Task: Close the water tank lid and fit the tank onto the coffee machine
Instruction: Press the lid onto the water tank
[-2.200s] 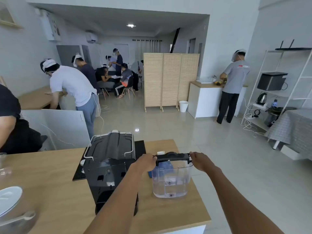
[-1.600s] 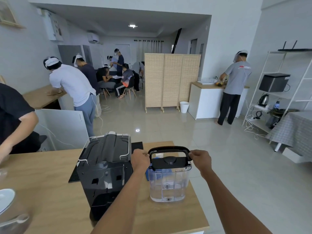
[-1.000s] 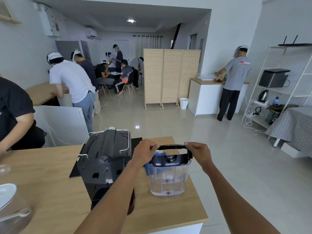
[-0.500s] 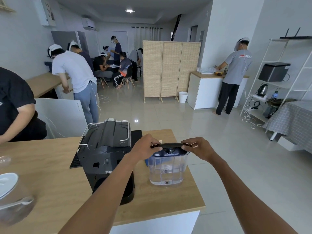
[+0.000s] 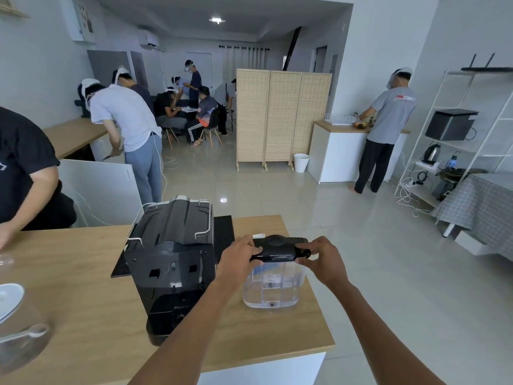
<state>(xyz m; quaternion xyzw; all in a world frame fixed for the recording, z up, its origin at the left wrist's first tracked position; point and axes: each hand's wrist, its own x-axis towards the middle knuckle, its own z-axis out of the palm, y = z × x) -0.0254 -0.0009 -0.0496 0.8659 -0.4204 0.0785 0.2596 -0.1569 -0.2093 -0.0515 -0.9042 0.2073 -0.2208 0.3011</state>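
Note:
A clear plastic water tank (image 5: pixel 271 287) stands upright on the wooden counter (image 5: pixel 83 287), just right of the black coffee machine (image 5: pixel 172 262). Its black lid (image 5: pixel 277 248) lies flat across the top of the tank. My left hand (image 5: pixel 238 259) grips the lid's left end, fingers curled over it. My right hand (image 5: pixel 322 259) holds the right end, thumb under and fingers on top. The tank is apart from the machine, whose back side faces me.
A black ridged mat (image 5: pixel 222 234) lies under and behind the machine. A glass jar with a white lid and spoon (image 5: pixel 16 323) sits at the near left. A person in black (image 5: pixel 25 173) leans over the counter's left end. The counter's right edge is close to the tank.
The tank's handle, raised a second ago, has folded down and the lid now sits flat on the tank. Both hands have stayed at the lid's ends; the view tilted down.

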